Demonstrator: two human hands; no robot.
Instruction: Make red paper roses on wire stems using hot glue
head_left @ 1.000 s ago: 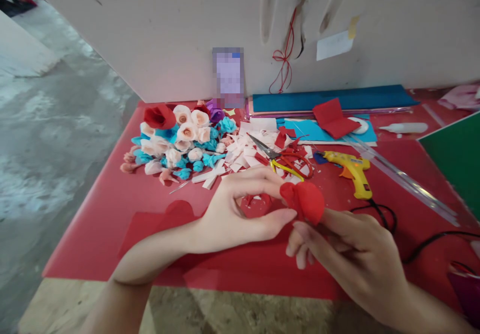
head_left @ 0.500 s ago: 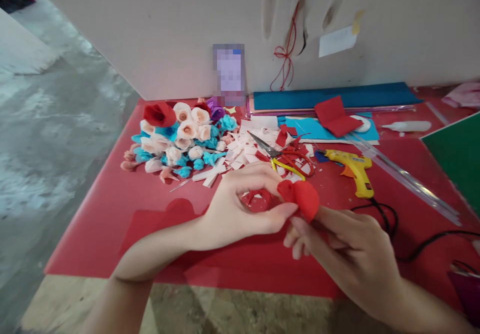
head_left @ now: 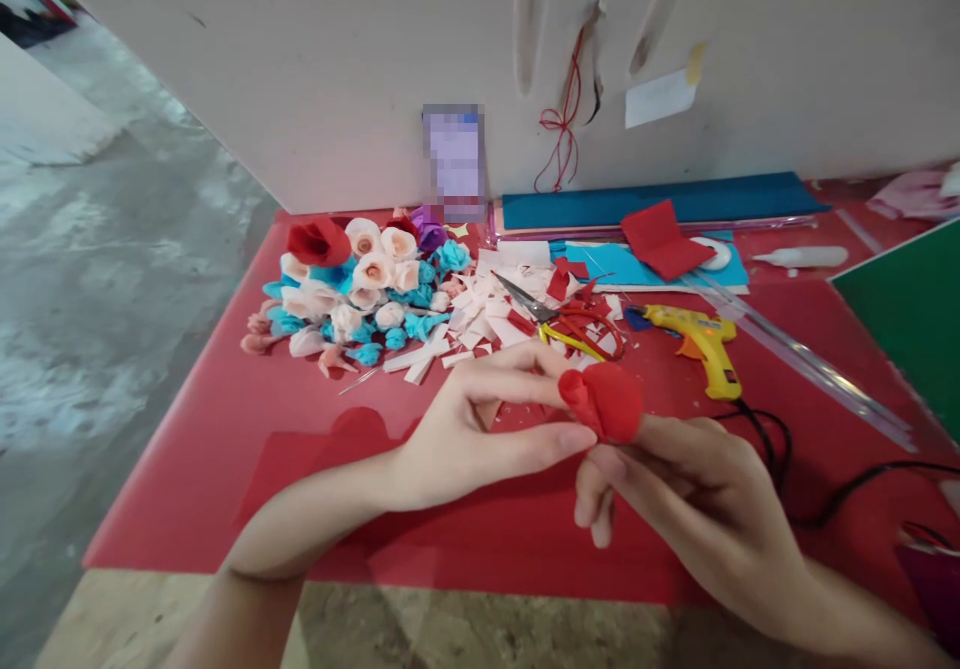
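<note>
A small red paper flower (head_left: 606,404), its left part curled into a roll, is held in the air over the near part of the table, between the two hands. The left hand (head_left: 446,439) pinches its left side between thumb and fingers, leaving a rounded gap behind the fingertips; the right hand (head_left: 709,499) grips it low on the right, fingers bent and thumb beneath. Both forearms come in from the bottom edge, slanting inward.

Under them spreads a smooth red table (head_left: 172,464). Beyond the hands, open scissors (head_left: 544,316) lie on pale and red paper scraps (head_left: 480,299), a heap of white, blue and red paper flowers (head_left: 375,271) to the left, a yellow glue gun (head_left: 705,339) to the right. Farther back, a dark blue sheet (head_left: 660,201) lies along a pale upright panel (head_left: 337,79). A phone (head_left: 456,161) leans there, its screen blurred; any writing on the taped white label (head_left: 660,99) is too faint to read. Past the table's left edge is a patchy grey floor (head_left: 67,279).
</note>
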